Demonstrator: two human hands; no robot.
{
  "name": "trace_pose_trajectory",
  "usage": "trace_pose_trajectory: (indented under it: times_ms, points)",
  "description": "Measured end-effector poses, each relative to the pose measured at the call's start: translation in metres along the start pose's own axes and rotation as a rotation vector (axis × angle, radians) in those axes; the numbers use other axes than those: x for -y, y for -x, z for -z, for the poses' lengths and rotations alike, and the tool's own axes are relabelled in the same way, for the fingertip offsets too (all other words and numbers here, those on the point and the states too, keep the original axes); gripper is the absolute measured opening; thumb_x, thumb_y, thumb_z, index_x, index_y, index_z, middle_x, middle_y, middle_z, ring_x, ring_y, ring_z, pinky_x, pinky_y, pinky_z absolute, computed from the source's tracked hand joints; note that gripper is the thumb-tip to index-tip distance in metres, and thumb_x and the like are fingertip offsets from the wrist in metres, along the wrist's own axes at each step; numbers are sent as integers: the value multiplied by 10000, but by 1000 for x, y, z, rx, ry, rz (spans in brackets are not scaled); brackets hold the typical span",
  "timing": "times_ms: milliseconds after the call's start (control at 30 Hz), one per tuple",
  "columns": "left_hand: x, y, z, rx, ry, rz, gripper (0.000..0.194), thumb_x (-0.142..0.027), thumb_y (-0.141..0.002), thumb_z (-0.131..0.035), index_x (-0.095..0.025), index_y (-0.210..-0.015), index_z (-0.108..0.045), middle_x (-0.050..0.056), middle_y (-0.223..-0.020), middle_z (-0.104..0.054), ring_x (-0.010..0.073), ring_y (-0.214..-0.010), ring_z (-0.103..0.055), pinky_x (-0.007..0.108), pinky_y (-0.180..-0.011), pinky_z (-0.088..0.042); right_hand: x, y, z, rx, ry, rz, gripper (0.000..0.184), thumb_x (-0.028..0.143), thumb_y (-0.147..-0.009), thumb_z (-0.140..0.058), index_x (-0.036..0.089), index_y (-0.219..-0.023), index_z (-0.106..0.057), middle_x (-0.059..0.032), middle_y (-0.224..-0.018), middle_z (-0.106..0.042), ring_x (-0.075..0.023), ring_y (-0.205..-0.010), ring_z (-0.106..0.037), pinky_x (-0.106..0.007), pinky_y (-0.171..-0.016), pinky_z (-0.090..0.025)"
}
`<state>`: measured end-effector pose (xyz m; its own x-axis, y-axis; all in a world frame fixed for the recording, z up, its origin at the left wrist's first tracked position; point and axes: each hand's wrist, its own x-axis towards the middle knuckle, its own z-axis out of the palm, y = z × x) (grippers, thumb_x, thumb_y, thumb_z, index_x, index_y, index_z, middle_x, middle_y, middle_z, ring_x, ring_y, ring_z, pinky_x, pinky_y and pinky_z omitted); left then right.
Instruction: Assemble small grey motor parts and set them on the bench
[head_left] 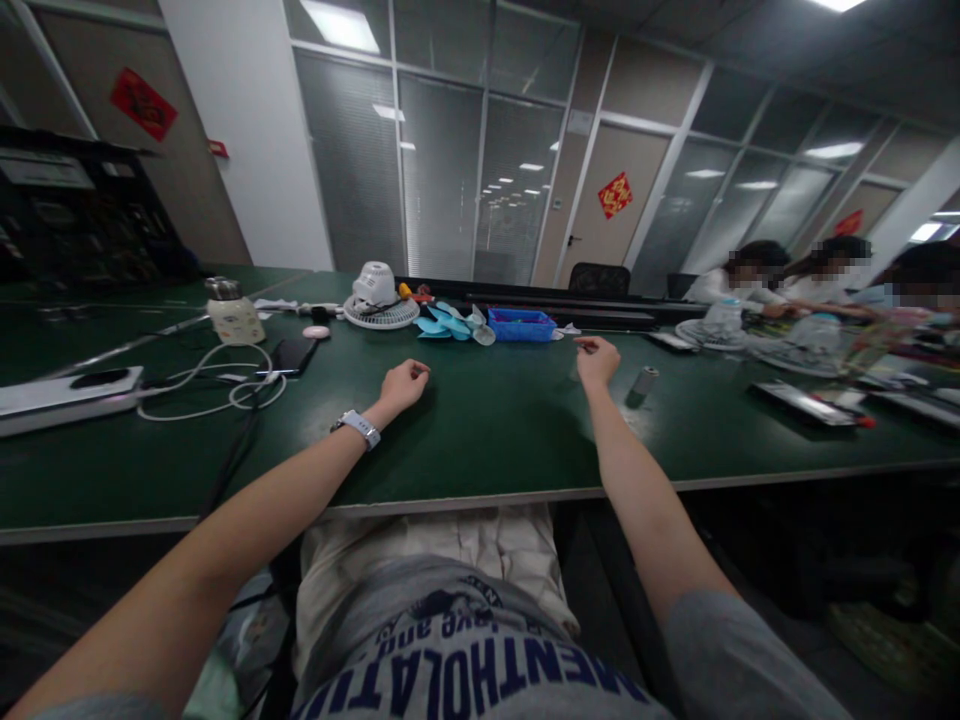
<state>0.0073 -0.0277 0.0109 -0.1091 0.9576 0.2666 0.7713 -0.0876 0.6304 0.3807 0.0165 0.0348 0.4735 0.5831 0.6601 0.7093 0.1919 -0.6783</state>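
Your left hand [406, 384] and right hand [598, 362] are both loosely curled; whether either pinches anything, I cannot tell. Near your right one, a grey cylinder [644, 380] stands on the green table [495, 440], before glazed partitions [442, 170].

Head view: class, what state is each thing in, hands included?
left hand: fingers curled, nothing visible in it
right hand: fingers drawn together, contents unclear
grey cylinder: on the table, untouched
white fan: grille down, housing up
light-blue blades: loose, beside the fan
blue basket: upright, open-topped
bottle: upright, lid on
black phone: flat, screen dark
door: shut
ceiling light: lit
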Motion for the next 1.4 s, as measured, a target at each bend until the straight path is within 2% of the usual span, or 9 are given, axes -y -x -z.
trace_pose_trajectory:
  times_ms: [167, 333, 600, 733, 1167, 1267, 1400]
  points:
    - [0, -1, -1, 10, -15, 15, 280, -308, -855, -532, -219, -1072, -684, 67, -1054, -721, 216, -930, -664, 286, -770, -486, -19, -3, -4, 25, -21, -56, 285, 45, -709, -560, 176, -866, -759, -64, -852, -745, -197, -813, -701, -293, -802, -518]
    - [2, -2, -2, 14, -5, 15, 289, -311, -856, -527, -222, -1084, -680, 62, -1048, -722, 207, -896, -667, 282, -757, -487, -23, -3, -9, -4, -46, -54, 330, 27, -685, -570, 164, -937, -735, -74, -898, -746, -195, -827, -705, -299, -817, -522]
    - [0, -1, -1, 27, -7, 14, 295, -313, -854, -523, -219, -1088, -675, 61, -1068, -717, 204, -907, -662, 281, -755, -486, -28, -3, -11, -39, -125, -19, 265, 62, -702, -564, 146, -908, -708, -89, -898, -739, -191, -816, -704, -297, -807, -525]
    - [4, -2, -3, 20, -1, -14, 289, -317, -846, -527, -224, -1072, -682, 65, -1045, -724, 208, -879, -667, 285, -737, -494, -31, -4, -12, -17, -147, -15, 280, 65, -709, -543, 124, -938, -691, -106, -913, -735, -182, -821, -700, -285, -797, -524]
    - [10, -8, -8, -4, -26, -30, 277, -314, -816, -560, -237, -1052, -683, 57, -991, -729, 224, -901, -672, 303, -776, -504, -17, 3, -8, 4, 93, -102, 291, 129, -730, -554, 181, -978, -698, -74, -894, -742, -213, -856, -682, -323, -836, -494]
    - [10, -9, -8, 5, -28, -29, 278, -305, -815, -558, -235, -1055, -680, 55, -986, -730, 218, -892, -673, 298, -774, -502, -16, 5, -7, 24, 102, -85, 301, 173, -739, -623, 196, -1034, -677, -66, -964, -734, -207, -888, -674, -329, -851, -488]
    - [10, -9, -7, 7, -8, -31, 275, -306, -814, -565, -236, -1057, -674, 57, -999, -730, 220, -885, -673, 302, -768, -501, -17, 8, -7, -2, 167, -89, 458, 232, -665, -749, 220, -1109, -637, -85, -1121, -681, -232, -1019, -637, -368, -904, -468]
